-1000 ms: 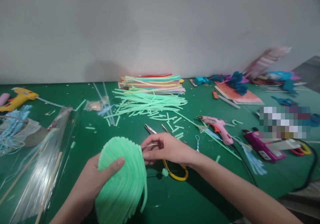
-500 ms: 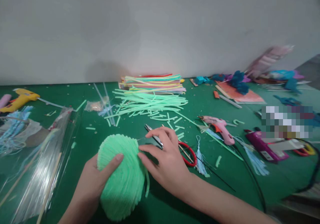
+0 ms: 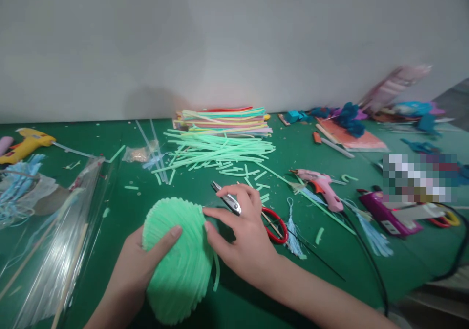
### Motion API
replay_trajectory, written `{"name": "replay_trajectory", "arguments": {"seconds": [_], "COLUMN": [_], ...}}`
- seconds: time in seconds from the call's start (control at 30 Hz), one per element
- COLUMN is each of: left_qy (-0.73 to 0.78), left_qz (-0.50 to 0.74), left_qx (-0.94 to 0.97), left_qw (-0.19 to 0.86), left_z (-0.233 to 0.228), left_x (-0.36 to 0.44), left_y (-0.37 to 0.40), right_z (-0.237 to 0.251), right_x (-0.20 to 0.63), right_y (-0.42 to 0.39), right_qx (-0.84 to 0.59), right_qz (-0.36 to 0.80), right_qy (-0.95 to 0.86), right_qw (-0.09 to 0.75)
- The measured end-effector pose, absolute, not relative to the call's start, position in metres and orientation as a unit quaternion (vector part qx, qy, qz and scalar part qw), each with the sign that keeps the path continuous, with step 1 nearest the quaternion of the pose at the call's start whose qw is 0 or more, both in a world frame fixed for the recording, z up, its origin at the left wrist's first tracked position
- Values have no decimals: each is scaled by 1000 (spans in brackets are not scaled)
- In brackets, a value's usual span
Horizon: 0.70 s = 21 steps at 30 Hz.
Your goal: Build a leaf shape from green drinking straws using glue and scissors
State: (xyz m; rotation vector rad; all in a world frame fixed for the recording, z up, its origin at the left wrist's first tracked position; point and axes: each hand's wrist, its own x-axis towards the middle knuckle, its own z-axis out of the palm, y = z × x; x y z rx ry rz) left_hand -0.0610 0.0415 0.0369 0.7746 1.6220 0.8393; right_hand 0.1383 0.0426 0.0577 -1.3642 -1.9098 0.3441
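My left hand (image 3: 137, 265) grips a thick oval piece of light green pipe cleaners (image 3: 179, 265), thumb across its front face and fingers hidden behind. The stems lie side by side in curved rows, and one loose end hangs at the right edge. My right hand (image 3: 245, 226) is at the upper right edge of the piece, with thumb and index fingertip closed against it, slightly apart from each other. Scissors with red handles (image 3: 276, 226) lie on the table, partly hidden by my right hand, their metal blades showing beyond its fingers.
Loose green pipe cleaners (image 3: 227, 150) and a multicoloured bundle (image 3: 223, 119) lie near the wall. A pink glue gun (image 3: 322, 185) with a black cord and blue tassels (image 3: 293, 231) are on the right. On the left are a yellow glue gun (image 3: 31, 145) and clear plastic sleeves (image 3: 62, 241).
My right hand's index finger has come down onto the edge of the piece, and the thumb has shifted slightly. My left hand and the piece stay nearly still.
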Motion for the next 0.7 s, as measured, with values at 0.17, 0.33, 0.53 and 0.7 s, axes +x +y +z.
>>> {"name": "replay_trajectory", "arguments": {"seconds": [0.17, 0.33, 0.53, 0.7], "left_qy": [680, 644, 593, 586], "left_qz": [364, 467, 556, 563], "left_qx": [316, 188, 139, 140], "left_qw": [552, 576, 566, 566], "left_z": [32, 36, 40, 43], "left_x": [-62, -59, -61, -62], "left_y": [42, 45, 51, 50], "right_z": [57, 63, 51, 44], "right_x": [137, 146, 157, 152], "right_y": [43, 39, 23, 17], "right_qx": [-527, -553, -561, -568], "right_qz": [154, 109, 174, 444], "right_qy": [-748, -695, -660, -496], "right_qw": [373, 446, 469, 484]}}
